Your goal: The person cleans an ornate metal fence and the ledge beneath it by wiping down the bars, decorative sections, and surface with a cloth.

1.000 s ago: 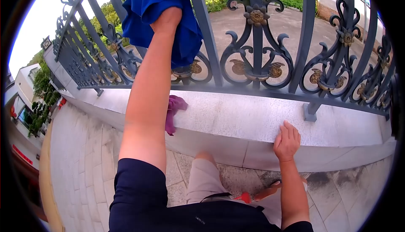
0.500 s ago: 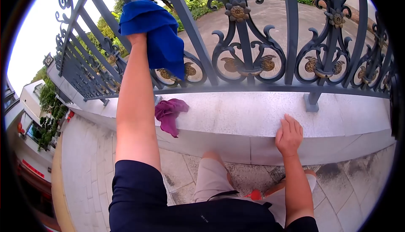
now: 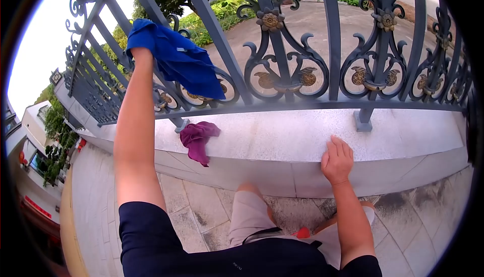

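My left hand (image 3: pixel 141 55) is closed on a blue cloth (image 3: pixel 181 60), pressed against the bars of the grey metal fence (image 3: pixel 232 68). Most of its fingers are hidden beneath the fabric, and the loose end hangs down to the right over the scrollwork. My right hand (image 3: pixel 338 161) lies on the front edge of the pale stone ledge (image 3: pixel 272 138), palm down with its fingers stretched out, holding nothing. A crumpled purple cloth (image 3: pixel 197 141) drapes over the ledge edge between my two arms, touched by neither hand.
Fence feet such as this post base (image 3: pixel 363 120) stand on the ledge. Bronze-coloured flowers (image 3: pixel 270 20) decorate the ironwork. Paving slabs (image 3: pixel 196 211) lie below, around my legs. Greenery and a paved area show behind the fence, with buildings at far left.
My left hand has moved left and slightly down with the blue cloth, which now spreads out more diagonally. My right hand stays on the ledge. The view has shifted slightly.
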